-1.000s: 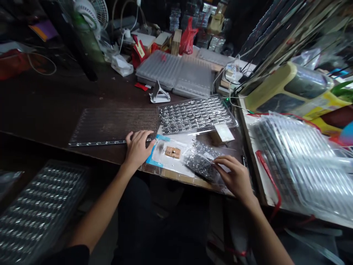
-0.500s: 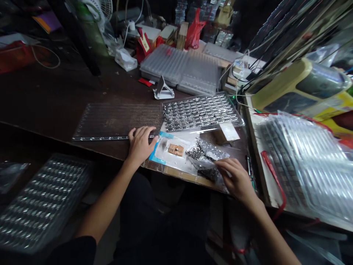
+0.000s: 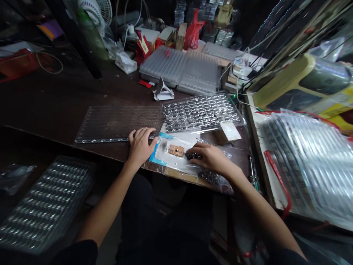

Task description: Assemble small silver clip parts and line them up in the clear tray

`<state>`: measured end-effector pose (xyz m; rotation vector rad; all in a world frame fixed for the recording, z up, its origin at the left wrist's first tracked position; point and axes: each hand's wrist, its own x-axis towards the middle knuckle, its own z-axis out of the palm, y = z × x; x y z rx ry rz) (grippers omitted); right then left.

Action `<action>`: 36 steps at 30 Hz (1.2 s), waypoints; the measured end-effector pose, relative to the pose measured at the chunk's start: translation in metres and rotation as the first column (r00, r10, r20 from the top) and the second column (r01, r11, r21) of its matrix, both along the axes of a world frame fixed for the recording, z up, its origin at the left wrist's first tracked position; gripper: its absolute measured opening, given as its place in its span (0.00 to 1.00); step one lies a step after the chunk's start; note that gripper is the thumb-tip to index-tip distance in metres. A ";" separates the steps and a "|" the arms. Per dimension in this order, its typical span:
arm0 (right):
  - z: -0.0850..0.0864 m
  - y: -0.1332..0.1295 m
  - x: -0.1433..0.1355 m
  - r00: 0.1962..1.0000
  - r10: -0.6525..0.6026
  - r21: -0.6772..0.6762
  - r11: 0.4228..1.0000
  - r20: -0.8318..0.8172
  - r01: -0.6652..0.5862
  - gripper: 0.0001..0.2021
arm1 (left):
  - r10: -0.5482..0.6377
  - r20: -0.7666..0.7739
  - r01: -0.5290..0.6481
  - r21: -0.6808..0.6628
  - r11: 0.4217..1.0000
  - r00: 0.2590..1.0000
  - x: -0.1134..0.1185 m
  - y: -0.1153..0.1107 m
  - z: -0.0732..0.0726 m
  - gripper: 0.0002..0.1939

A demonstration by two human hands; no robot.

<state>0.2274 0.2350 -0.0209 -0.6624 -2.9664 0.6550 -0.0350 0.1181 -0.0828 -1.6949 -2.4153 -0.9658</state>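
Observation:
My left hand point(image 3: 141, 147) lies with spread fingers over the right front corner of a clear ribbed tray point(image 3: 118, 119), which has a row of small metal parts along its front edge. My right hand point(image 3: 211, 158) reaches in from the right, its curled fingertips at a pile of small dark metal parts point(image 3: 194, 156); whether it pinches any is too small to tell. Left of the pile, a small wooden block point(image 3: 176, 150) with a dark dot sits on a white sheet with blue edges point(image 3: 165, 160). Plastic bags with dark parts point(image 3: 211, 177) lie below my right hand.
Behind are a tray filled with shiny metal parts point(image 3: 200, 112), a white stand point(image 3: 163, 90) and stacked clear trays point(image 3: 179, 68). More ribbed trays point(image 3: 311, 162) stand at the right, and a filled tray point(image 3: 46, 202) sits low at the left.
My right hand has moved left and slightly up, from the plastic bags to the pile of dark parts. My left hand has stayed on the tray's corner.

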 end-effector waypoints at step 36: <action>-0.015 0.027 0.002 0.967 -0.092 -0.151 0.987 -0.236 0.057 0.09 | -0.258 0.098 0.249 0.100 0.963 0.961 0.023 0.035 0.032 0.03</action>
